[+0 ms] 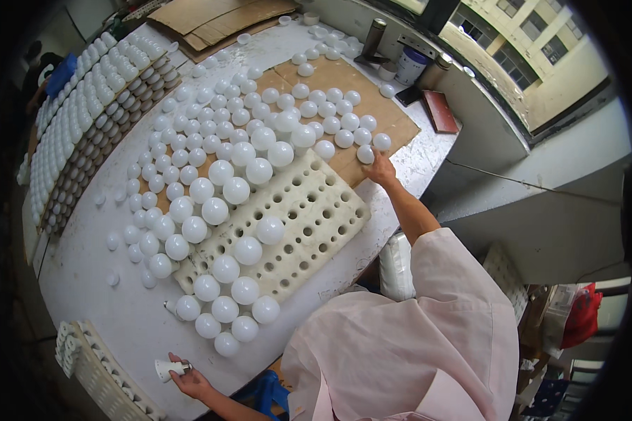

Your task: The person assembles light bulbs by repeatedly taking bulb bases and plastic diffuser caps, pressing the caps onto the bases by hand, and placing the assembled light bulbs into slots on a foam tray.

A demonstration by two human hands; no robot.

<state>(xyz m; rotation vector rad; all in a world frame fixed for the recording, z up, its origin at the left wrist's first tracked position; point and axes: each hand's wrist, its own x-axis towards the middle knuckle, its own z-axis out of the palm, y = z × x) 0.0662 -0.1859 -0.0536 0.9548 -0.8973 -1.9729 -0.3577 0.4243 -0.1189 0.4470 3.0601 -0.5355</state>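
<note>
My left hand point(192, 383), low at the near left, is closed on a lamp base point(167, 370), a white cone with a metal screw cap. At the right edge of the cardboard, my right hand point(381, 170) has its fingers against a round white bulb cover point(366, 154), and seems to grip it; the fingers are partly hidden. Another white cover point(381, 142) sits just beyond that hand. Between my hands lies a cream foam block point(309, 203) with rows of round holes. White globes point(248, 250) stand along its far side and near left end.
Many loose white covers point(211, 126) spread over the brown cardboard point(400, 126) and white table point(105, 281). Stacked trays of bulbs point(98, 119) rise at the far left. A second foam block point(105, 379) stands near left. Metal flasks point(435, 70) and a red box point(440, 112) line the window side.
</note>
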